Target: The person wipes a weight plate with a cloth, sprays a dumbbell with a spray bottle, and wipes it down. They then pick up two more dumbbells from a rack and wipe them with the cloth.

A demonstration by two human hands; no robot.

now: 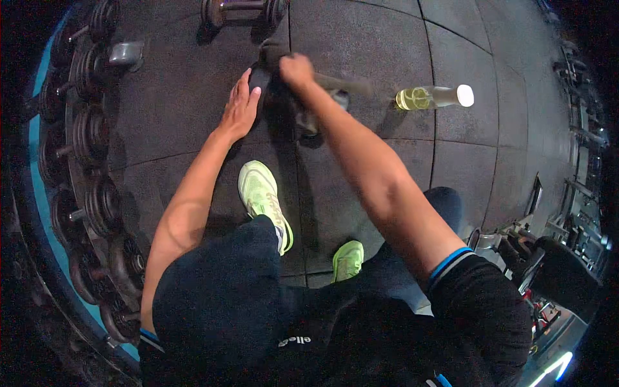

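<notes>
Dark rubber tiles spread out as the floor (361, 45) under me, with racked dumbbells (90, 135) down my left side and one more dumbbell (244, 5) lying ahead. On those tiles, beyond my front shoe (259, 184), sits a dark weight (274, 95), partly hidden by my hands. A pale grey part (308, 122) shows just beside it; I cannot tell whether the two are joined.

My left hand (239, 111) lies along the weight's near-left edge, fingers long and thumb apart, resting against it rather than wrapped round it. My right hand (297, 69) is closed in a fist on what looks like a cloth (348, 84), blurred by motion, its loose end out to the right.

To work the cloth well, I would brace the weight with a firm, flat left palm, so that it cannot roll under the strokes. I would bunch the loose end into my fist, press evenly, and run each stroke clear of my left fingertips. The bottle (416, 99) is well apart to the right, but a wide swing with a trailing end might catch it.
</notes>
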